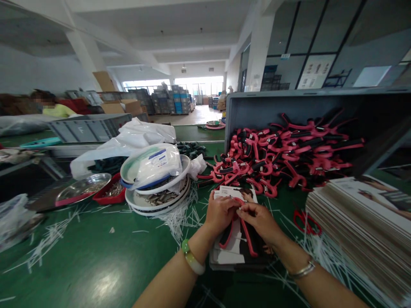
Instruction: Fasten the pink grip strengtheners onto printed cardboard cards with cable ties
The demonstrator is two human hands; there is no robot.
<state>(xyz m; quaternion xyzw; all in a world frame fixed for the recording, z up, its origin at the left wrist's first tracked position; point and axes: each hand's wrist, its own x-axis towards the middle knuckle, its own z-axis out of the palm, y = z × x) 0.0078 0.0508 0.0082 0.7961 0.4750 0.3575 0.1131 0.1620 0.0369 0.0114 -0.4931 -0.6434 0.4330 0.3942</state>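
A red and black pliers-like tool [247,237] lies on a printed card [234,252], its handles pointing toward me. My left hand [221,210] has its fingers closed on the tool's upper left part. Across from it, my right hand [257,218] pinches at the top of the same tool, with a small white bit between the fingertips that may be a tie. The fingertips of both hands nearly meet. Behind them, many similar red and black tools [257,158] spill from a grey crate [308,95] tipped on its side.
Stacked cards [353,231] and red scissors [307,223] are at right. White ties [181,216] lie scattered on the green table [96,252]. Round trays [157,199] with metal parts, a red tray [111,192] and a metal dish [83,188] stand left. A person [58,107] is far left.
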